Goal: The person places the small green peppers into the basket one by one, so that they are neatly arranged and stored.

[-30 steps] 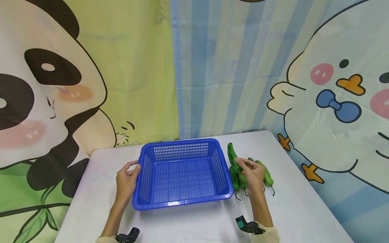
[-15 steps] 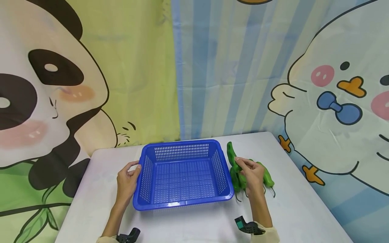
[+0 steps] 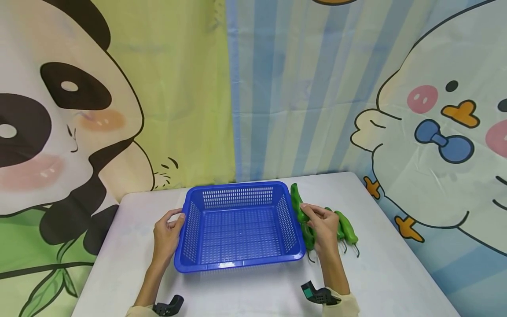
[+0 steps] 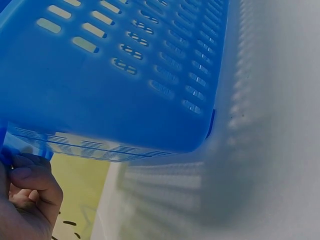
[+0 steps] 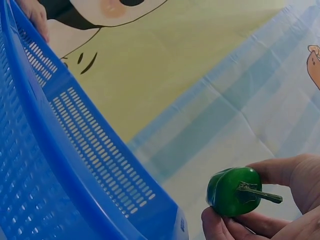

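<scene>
A blue plastic basket with slotted walls stands in the middle of the white table, and nothing lies in it. My left hand grips its left rim with curled fingers, as the left wrist view also shows. On the other side, my right hand pinches a green pepper between thumb and fingers, beside the basket's right rim. In the right wrist view the held pepper shows its stem end. More green peppers lie on the table under and to the right of that hand, partly hidden by it.
The white table ends at a hanging cloth printed with a panda and a white bird. Dark devices are strapped to both wrists.
My right hand has moved slightly left with the pepper, closer to the basket's right rim. The left hand stays on the left rim, and the basket has hardly shifted.
</scene>
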Demonstrator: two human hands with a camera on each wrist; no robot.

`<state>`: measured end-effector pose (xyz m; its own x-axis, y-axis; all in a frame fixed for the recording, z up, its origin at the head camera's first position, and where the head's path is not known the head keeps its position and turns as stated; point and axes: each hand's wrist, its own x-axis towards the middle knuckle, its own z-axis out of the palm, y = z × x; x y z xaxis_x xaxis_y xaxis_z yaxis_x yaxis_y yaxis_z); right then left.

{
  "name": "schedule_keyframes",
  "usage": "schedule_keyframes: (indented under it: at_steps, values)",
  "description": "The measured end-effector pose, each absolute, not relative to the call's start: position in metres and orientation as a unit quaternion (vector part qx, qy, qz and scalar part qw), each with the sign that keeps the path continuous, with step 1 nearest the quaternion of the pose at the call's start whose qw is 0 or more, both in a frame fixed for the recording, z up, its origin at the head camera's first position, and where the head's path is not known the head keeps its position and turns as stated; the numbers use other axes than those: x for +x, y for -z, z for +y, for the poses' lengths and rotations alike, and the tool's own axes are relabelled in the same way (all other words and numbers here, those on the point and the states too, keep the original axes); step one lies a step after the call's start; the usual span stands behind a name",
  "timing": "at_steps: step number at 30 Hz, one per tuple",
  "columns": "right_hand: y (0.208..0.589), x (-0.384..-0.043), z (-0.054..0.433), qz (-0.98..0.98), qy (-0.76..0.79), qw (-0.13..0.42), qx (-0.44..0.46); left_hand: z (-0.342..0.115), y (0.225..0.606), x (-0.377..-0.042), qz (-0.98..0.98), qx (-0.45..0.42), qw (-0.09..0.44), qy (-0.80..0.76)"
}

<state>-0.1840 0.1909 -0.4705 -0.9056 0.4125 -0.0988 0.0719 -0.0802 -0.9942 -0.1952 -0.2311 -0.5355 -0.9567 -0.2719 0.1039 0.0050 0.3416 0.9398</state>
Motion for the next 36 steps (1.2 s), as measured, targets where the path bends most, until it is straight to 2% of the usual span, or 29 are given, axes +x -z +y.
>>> schedule_keyframes:
  at_steps: [36]
  values:
    - [0.470,-0.184,0.144,-0.642,-0.750,0.076,-0.144,-0.230,0.537,-0.195,-0.812,0.082,0.130,0.563]
